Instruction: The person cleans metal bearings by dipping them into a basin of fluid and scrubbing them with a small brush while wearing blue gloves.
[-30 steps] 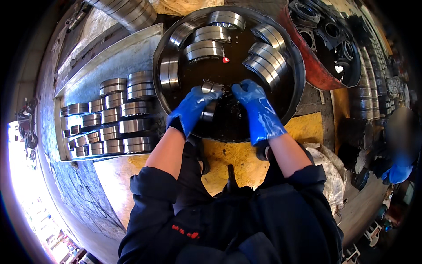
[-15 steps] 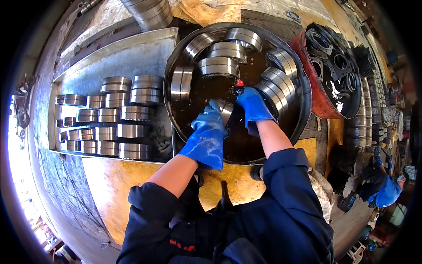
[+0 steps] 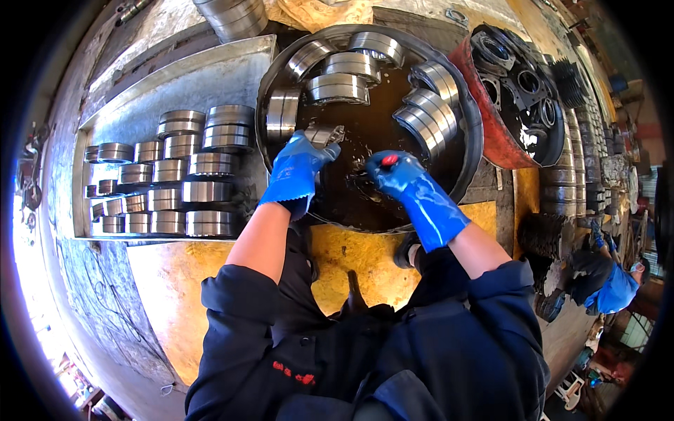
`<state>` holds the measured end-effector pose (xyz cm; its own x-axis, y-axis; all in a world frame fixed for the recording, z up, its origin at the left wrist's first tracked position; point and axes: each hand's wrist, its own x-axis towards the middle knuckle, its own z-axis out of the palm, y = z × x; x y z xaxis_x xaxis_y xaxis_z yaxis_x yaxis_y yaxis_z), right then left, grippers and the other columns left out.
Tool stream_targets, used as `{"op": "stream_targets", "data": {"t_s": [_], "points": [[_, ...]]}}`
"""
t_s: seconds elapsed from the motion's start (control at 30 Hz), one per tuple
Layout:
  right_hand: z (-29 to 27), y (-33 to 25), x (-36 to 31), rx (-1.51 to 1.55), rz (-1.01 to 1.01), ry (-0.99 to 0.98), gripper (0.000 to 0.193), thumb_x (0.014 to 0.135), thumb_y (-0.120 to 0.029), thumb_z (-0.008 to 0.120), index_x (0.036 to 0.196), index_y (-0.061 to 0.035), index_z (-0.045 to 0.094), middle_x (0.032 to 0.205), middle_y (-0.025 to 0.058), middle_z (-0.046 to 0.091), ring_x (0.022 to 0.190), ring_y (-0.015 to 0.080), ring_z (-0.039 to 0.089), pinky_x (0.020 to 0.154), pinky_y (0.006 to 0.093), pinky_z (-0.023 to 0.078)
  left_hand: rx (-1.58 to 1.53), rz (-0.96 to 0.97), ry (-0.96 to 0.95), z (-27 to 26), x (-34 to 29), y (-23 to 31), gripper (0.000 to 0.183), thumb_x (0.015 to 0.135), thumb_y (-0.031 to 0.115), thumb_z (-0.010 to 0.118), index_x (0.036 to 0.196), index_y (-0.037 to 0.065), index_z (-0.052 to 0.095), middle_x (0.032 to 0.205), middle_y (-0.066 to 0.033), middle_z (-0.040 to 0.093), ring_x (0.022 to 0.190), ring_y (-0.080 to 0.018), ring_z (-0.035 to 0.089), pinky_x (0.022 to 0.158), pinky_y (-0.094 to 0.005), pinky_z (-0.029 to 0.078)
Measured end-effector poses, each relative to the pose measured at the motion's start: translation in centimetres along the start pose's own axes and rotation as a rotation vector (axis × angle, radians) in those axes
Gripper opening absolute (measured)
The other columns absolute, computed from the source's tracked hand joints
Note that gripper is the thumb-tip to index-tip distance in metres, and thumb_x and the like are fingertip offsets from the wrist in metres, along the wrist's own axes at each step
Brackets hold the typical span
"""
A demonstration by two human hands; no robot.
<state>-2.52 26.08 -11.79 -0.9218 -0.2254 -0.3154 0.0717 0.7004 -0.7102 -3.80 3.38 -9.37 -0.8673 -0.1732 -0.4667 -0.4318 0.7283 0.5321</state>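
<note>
My left hand [image 3: 295,160], in a blue rubber glove, is closed on a shiny steel roller bearing [image 3: 324,135], tilted just above the dark liquid in a large round basin [image 3: 474,140]. My right hand [image 3: 399,174], gloved the same way, is wrapped round a tool with a red end [image 3: 389,161]. The tool's dark lower part reaches toward the splashing liquid, and its kind cannot be made out. Other bearings stand in the basin along its rim: one [image 3: 282,114] at the left, several [image 3: 338,89] at the far side and a group [image 3: 425,123] at the right.
Left of the basin, a shallow metal tray [image 3: 175,74] holds rows of bearings [image 3: 209,223]. A red tub [image 3: 484,105] with dark metal parts stands at the right, with stacked rings [image 3: 559,179] beyond it. A person in blue [image 3: 612,286] crouches at the far right.
My left hand has moved left with the bearing, away from my right hand. My right hand has turned and come nearer to me with the red-ended tool. The liquid is splashing.
</note>
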Motion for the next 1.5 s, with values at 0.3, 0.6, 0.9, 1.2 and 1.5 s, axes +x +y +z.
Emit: {"op": "stream_targets", "data": {"t_s": [0.3, 0.6, 0.9, 1.2, 1.5], "points": [[3.6, 0.7, 3.7, -0.767, -1.313, -0.031, 0.024, 0.088, -0.021, 0.058, 0.104, -0.0054, 0.065, 0.101, 0.014, 0.069, 0.101, 0.0313, 0.063, 0.088, 0.0385, 0.05, 0.003, 0.031, -0.041, 0.1, 0.3, -0.2, 0.076, 0.078, 0.051, 0.077, 0.13, 0.0, 0.054, 0.119, -0.0245, 0.066, 0.108, -0.0383, 0.066, 0.092, -0.0423, 0.051], [7.4, -0.3, 4.5, -0.366, -0.477, -0.199, 0.018, 0.088, -0.021, 0.063, 0.1, -0.0088, 0.07, 0.083, 0.0128, 0.07, 0.08, 0.033, 0.069, 0.072, 0.0411, 0.054, -0.086, -0.039, -0.117, -1.3, -0.5, 0.0, 0.074, 0.079, 0.049, 0.077, 0.129, 0.0, 0.053, 0.113, -0.0228, 0.068, 0.093, -0.0337, 0.071, 0.085, -0.039, 0.054], [6.4, 1.8, 5.6, 1.341, 0.731, -0.189, 0.037, 0.089, -0.043, 0.069, 0.108, -0.0109, 0.065, 0.093, 0.0103, 0.071, 0.078, 0.0265, 0.068, 0.065, 0.0426, 0.056, -0.108, 0.137, -0.045, -0.9, -0.1, -0.9, 0.067, 0.082, 0.047, 0.075, 0.128, 0.003, 0.056, 0.121, -0.0206, 0.066, 0.111, -0.0345, 0.066, 0.094, -0.0397, 0.05], [6.8, 1.7, 4.7, 0.984, 0.254, -0.318, 0.032, 0.091, -0.039, 0.069, 0.099, -0.0086, 0.068, 0.088, 0.0077, 0.07, 0.08, 0.0225, 0.069, 0.068, 0.0366, 0.055, -0.114, 0.194, -0.015, -0.8, -0.3, -1.1, 0.065, 0.082, 0.046, 0.074, 0.127, 0.003, 0.056, 0.12, -0.0197, 0.066, 0.105, -0.034, 0.067, 0.091, -0.0396, 0.051], [5.2, -1.7, 3.7, -0.607, -0.716, -0.05, 0.014, 0.084, -0.024, 0.064, 0.089, -0.0118, 0.068, 0.081, 0.0117, 0.07, 0.078, 0.0302, 0.069, 0.065, 0.04, 0.055, 0.013, 0.142, 0.138, 0.8, 0.6, 0.4, 0.071, 0.082, 0.05, 0.072, 0.129, 0.0, 0.052, 0.111, -0.0253, 0.068, 0.103, -0.0398, 0.066, 0.086, -0.0439, 0.053]]}}
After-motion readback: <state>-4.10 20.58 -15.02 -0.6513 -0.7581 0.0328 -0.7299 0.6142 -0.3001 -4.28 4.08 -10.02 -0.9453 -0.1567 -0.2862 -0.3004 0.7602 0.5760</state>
